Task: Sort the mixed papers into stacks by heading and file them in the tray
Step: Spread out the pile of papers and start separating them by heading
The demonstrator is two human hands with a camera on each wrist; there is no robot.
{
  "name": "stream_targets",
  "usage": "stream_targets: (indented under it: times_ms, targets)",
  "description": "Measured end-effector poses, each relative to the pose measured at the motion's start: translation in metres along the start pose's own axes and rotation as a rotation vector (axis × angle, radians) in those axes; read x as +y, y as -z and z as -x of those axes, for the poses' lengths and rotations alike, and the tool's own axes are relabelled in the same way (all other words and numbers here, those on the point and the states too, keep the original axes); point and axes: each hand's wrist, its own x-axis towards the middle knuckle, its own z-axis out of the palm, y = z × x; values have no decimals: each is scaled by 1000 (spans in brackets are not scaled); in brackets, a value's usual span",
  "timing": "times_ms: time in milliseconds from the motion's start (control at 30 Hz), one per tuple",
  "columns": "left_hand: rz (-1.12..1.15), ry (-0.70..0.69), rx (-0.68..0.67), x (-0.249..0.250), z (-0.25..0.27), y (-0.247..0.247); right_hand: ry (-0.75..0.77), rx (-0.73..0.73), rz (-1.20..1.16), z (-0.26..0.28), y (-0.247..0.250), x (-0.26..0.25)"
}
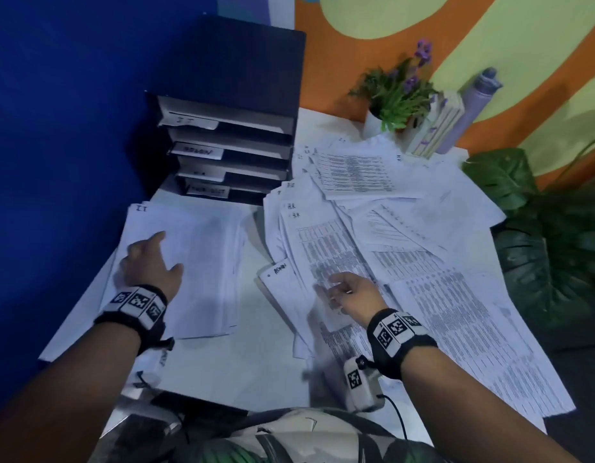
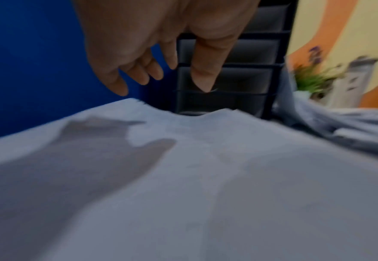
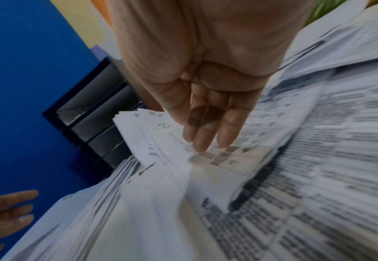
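Note:
A black tiered tray (image 1: 229,152) with handwritten labels stands at the back left, against the blue wall. In front of it lies a stack of papers (image 1: 202,259) headed "IT". My left hand (image 1: 149,262) hovers just above this stack (image 2: 205,176), fingers relaxed and empty (image 2: 152,74). To the right spreads a loose pile of mixed printed sheets (image 1: 389,248), some headed "HR". My right hand (image 1: 346,292) is over that pile, straight fingers (image 3: 205,137) reaching down to the sheets (image 3: 217,176) without curling round any.
A potted plant with purple flowers (image 1: 396,95), a striped box (image 1: 433,128) and a grey bottle (image 1: 469,111) stand at the back right. Large dark green leaves (image 1: 539,245) crowd the table's right edge. A dark flat object (image 1: 195,406) lies at the near edge.

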Motion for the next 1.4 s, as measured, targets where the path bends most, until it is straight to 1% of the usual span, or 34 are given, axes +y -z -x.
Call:
stream_targets:
  times_ms: [67, 133, 200, 233, 333, 400, 500, 567, 667, 700, 767, 833, 900, 967, 1033, 1133, 1200, 1300, 1400]
  targets:
    - [188, -124, -64, 30, 4, -16, -34, 69, 3, 1, 15, 15]
    - [343, -150, -185, 61, 10, -32, -63, 150, -20, 3, 31, 30]
    - [394, -122, -288, 91, 15, -47, -84, 240, -40, 7, 50, 44]
    - [398, -105, -316, 103, 17, -54, -93, 284, -33, 10, 59, 50]
    - [398, -74, -306, 128, 21, -72, -142, 400, 14, 18, 91, 70]
    - [383, -59, -328, 139, 23, -83, -184, 474, 6, 21, 110, 86]
    - [261, -26, -378, 152, 25, -100, -218, 551, 9, 22, 133, 109]
    - [141, -15, -415, 160, 27, -109, -206, 536, 136, 20, 143, 119]
    - [53, 33, -437, 173, 34, -121, -98, 468, 393, 12, 149, 125]
    - [66, 48, -436, 175, 35, -125, -78, 427, 494, 7, 149, 125]
    - [157, 69, -390, 178, 37, -133, -56, 349, 688, -5, 149, 123]
    - [290, 98, -331, 180, 40, -140, -28, 293, 795, -19, 149, 118]
    - [387, 146, -295, 184, 48, -142, 7, 235, 829, -35, 148, 109]
    - [387, 141, -285, 186, 52, -144, 45, 174, 854, -51, 147, 98]
    - [329, 91, -273, 187, 54, -144, 93, 123, 901, -69, 147, 87]
    - [257, -16, -274, 187, 59, -138, 157, 86, 942, -98, 145, 77]
    - [238, -42, -315, 182, 61, -135, 191, 61, 966, -115, 145, 71]
    - [214, -20, -423, 164, 61, -133, 240, 39, 966, -125, 147, 59]
    - [296, 29, -487, 153, 64, -132, 232, 87, 905, -119, 143, 43]
